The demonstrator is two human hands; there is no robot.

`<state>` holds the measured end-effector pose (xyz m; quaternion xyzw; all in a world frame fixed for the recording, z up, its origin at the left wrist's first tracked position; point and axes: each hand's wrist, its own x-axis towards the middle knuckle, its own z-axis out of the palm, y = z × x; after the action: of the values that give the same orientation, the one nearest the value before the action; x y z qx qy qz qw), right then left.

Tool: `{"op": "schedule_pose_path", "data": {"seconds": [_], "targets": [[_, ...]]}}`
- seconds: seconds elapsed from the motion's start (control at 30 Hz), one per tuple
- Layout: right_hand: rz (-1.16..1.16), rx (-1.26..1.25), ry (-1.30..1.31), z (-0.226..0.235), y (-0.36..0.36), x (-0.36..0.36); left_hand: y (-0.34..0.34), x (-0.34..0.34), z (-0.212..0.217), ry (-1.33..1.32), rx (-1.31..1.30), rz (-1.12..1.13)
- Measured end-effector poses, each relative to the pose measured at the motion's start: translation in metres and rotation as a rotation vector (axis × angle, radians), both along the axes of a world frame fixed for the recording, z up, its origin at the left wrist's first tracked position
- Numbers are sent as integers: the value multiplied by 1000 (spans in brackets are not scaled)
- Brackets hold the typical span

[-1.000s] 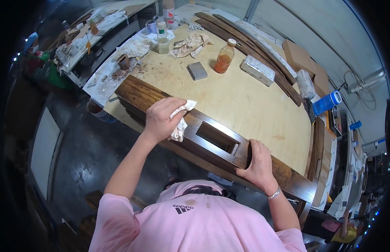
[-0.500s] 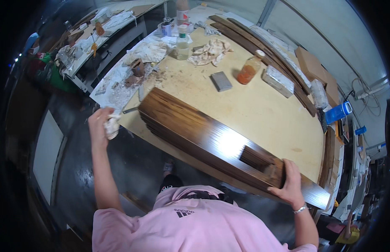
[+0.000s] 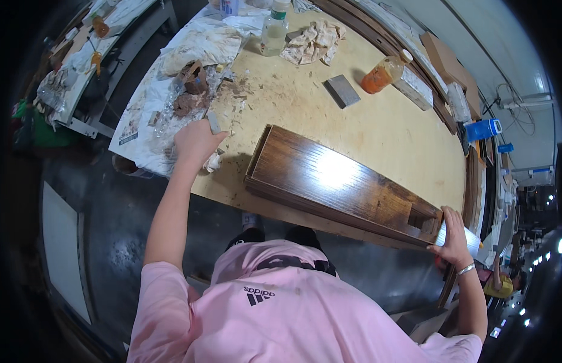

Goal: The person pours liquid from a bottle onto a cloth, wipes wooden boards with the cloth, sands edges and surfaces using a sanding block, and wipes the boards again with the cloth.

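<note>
My left hand (image 3: pixel 196 144) is closed over a putty knife at the near left of the table; only its flat grey blade (image 3: pixel 214 122) pokes out past the fingers. A crumpled whitish rag (image 3: pixel 213 162) shows just below that hand, and whether the fingers still grip it is hidden. My right hand (image 3: pixel 453 242) grips the right end of a stack of dark brown wooden boards (image 3: pixel 341 175), beside the rectangular cutout (image 3: pixel 422 221). The stack lies slantwise along the near edge of the table, its glossy top board catching the light.
Beyond the boards are a grey sanding block (image 3: pixel 342 92), an orange-filled bottle (image 3: pixel 384 74), a clear bottle (image 3: pixel 275 33) and a stained cloth (image 3: pixel 314 42). Brown putty (image 3: pixel 190 103) sits on plastic at the left. Long dark strips (image 3: pixel 438 112) line the far right edge.
My left hand has come in from beyond the table edge and closed on the putty knife. The board stack has shifted right, with my right hand still at its right end.
</note>
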<state>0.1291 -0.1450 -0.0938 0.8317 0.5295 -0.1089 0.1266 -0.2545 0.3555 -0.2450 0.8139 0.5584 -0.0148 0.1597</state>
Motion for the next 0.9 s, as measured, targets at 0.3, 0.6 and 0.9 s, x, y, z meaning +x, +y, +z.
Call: {"op": "schedule_pose_path", "data": {"seconds": [0.3,0.6,0.9], "targets": [[-122,628,774,29,141,-121,-42,-30,80,-1347,-911,-102],[-196,601,1978,0,271,-211,-127,5,105,-1420,-1554,17],[53,853,923,11,286,-179,-182,11,76,-647,-21,-839]]}}
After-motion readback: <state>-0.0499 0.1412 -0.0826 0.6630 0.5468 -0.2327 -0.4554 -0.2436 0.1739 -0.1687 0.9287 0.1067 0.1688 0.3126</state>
